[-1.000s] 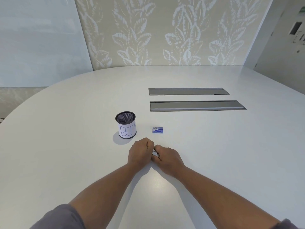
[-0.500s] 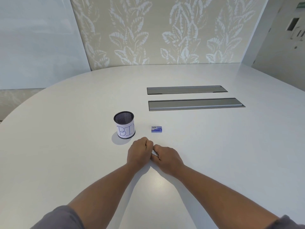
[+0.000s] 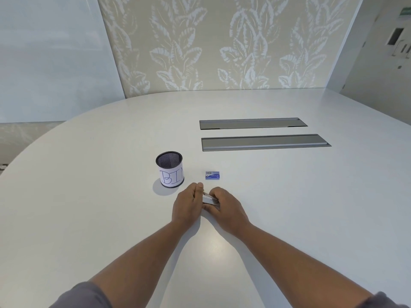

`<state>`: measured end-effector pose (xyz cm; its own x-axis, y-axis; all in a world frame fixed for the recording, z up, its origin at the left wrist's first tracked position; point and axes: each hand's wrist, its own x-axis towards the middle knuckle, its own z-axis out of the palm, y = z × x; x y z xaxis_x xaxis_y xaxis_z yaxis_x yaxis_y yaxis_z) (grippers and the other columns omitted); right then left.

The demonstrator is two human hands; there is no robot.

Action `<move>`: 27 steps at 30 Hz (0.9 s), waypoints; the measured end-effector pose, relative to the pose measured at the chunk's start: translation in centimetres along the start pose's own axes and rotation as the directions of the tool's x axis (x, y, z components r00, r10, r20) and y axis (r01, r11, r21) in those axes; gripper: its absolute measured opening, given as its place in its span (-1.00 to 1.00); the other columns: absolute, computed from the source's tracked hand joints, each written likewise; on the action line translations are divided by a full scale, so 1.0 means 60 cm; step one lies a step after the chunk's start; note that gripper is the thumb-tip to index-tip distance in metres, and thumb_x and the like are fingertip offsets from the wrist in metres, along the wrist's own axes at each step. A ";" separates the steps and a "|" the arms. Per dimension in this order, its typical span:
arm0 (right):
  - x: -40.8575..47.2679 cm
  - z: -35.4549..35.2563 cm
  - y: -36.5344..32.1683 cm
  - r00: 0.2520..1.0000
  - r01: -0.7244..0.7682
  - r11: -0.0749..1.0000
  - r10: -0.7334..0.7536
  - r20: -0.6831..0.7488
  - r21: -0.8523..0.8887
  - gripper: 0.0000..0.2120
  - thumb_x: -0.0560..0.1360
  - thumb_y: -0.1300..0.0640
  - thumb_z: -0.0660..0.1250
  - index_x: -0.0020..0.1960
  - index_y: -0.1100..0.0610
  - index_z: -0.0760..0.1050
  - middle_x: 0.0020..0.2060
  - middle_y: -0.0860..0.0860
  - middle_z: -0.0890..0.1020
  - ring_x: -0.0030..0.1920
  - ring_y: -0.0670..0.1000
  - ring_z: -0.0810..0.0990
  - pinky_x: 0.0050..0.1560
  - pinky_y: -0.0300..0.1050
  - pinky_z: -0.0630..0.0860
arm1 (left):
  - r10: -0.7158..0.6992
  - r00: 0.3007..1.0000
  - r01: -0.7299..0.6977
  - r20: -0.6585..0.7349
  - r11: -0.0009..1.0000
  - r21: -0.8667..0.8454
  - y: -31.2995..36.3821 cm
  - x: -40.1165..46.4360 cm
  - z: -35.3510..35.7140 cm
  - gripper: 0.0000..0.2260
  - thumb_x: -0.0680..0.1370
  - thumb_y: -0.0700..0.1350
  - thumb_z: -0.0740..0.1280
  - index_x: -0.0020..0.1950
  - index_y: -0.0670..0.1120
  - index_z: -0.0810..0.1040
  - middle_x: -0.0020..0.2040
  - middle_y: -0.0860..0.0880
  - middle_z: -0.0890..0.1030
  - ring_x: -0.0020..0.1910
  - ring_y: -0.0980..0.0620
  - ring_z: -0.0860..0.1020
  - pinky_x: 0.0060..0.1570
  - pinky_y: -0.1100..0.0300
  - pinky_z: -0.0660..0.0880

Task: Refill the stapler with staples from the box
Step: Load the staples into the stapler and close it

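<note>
- Head view: the stapler point(image 3: 210, 200) is held just above the surface point(image 3: 289, 207), between the left hand point(image 3: 188, 206) and the right hand point(image 3: 224, 210).
- The right hand's fingers are curled round the stapler's body and clamped on it; the left hand's fingers are pinched on what looks like the thin top arm at the left end. How far it's been hinged open can't be told, too much is covered.
- The box point(image 3: 212, 175) of staples is sat just beyond the fingers, a touch to the right, closed as far as can be seen and not touched yet.
- Handling guess: the stapler is probably small, stiff metal, light, a bit slick, so the base is best gripped along its sides while the top is lifted from its free end. Sprung parts could snap back on fingertips.
- The box is likely light card that skids when poked, and staple strips break easily, so it'd be better steadied with one hand.
- A mesh pot labelled "BIN" point(image 3: 170, 170) stands near the left hand, beyond it and to the left; could be knocked on a wide swing.
- Two grey slots point(image 3: 264, 142) are set well beyond the fingers. Loads of open room right and near side; no surface edges close by.
</note>
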<state>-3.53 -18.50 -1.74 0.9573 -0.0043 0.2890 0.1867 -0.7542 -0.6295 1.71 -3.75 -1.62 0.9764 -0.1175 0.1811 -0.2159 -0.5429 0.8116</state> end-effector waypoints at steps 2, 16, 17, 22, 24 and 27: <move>0.002 0.000 0.002 0.999 0.015 1.000 -0.016 -0.036 -0.006 -0.78 0.52 -0.10 0.38 0.01 0.00 0.44 -0.12 -0.06 0.53 -0.13 -0.01 0.47 -0.12 0.00 0.48 | 0.031 0.999 -0.032 -0.005 0.999 -0.030 -0.003 0.000 -0.001 -0.67 0.62 0.15 0.08 -0.17 0.02 0.50 -0.23 0.05 0.58 -0.17 0.06 0.54 -0.19 0.10 0.45; 0.009 0.007 0.005 1.000 -0.011 0.987 0.009 -0.013 -0.162 -0.77 0.54 -0.08 0.36 0.12 0.01 0.59 0.01 -0.06 0.62 0.04 0.07 0.50 0.05 0.00 0.41 | 0.338 0.909 -0.372 0.243 0.922 0.106 -0.010 -0.009 -0.046 -0.66 0.48 -0.16 0.47 0.26 -0.16 0.63 0.10 -0.09 0.65 0.07 -0.04 0.57 0.15 0.17 0.45; 0.009 0.007 0.005 1.000 -0.013 0.987 0.011 -0.014 -0.161 -0.76 0.54 -0.11 0.36 0.12 0.00 0.60 0.00 -0.07 0.62 0.03 0.05 0.49 0.04 -0.01 0.40 | 0.330 0.910 -0.362 0.250 0.927 0.094 -0.009 -0.006 -0.049 -0.67 0.48 -0.16 0.48 0.23 -0.15 0.64 0.08 -0.09 0.66 0.06 -0.05 0.59 0.12 0.12 0.49; 0.006 0.002 0.001 1.000 -0.012 0.987 0.009 -0.024 -0.160 -0.80 0.53 -0.10 0.37 0.00 0.02 0.60 -0.11 -0.07 0.63 -0.06 0.05 0.47 -0.05 -0.02 0.39 | 0.288 0.919 -0.324 0.268 0.941 0.097 -0.011 -0.002 -0.055 -0.67 0.50 -0.20 0.46 0.26 -0.17 0.63 0.13 -0.11 0.66 0.11 -0.08 0.60 0.17 0.07 0.50; 0.006 0.000 0.000 1.000 -0.011 0.989 0.007 -0.025 -0.146 -0.82 0.54 -0.06 0.38 0.05 0.02 0.62 -0.09 -0.06 0.64 -0.05 0.06 0.48 -0.07 -0.05 0.35 | 0.267 0.925 -0.303 0.270 0.947 0.102 -0.013 -0.001 -0.054 -0.66 0.51 -0.21 0.45 0.29 -0.17 0.61 0.16 -0.10 0.65 0.15 -0.07 0.58 0.21 0.09 0.47; 0.008 -0.002 0.001 1.000 -0.011 0.992 0.008 -0.022 -0.128 -0.78 0.55 -0.01 0.39 0.13 0.05 0.63 -0.02 -0.02 0.68 0.00 0.09 0.53 -0.04 -0.07 0.37 | 0.250 0.928 -0.290 0.276 0.951 0.112 -0.013 0.000 -0.053 -0.65 0.51 -0.22 0.45 0.30 -0.16 0.61 0.18 -0.10 0.64 0.17 -0.08 0.57 0.22 0.09 0.46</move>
<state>-3.06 -18.62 -1.57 0.9537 -0.0249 0.2998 0.1465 -0.8319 -0.5352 1.86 -0.67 -0.52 0.8528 -0.4747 0.2176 -0.4876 -0.5748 0.6571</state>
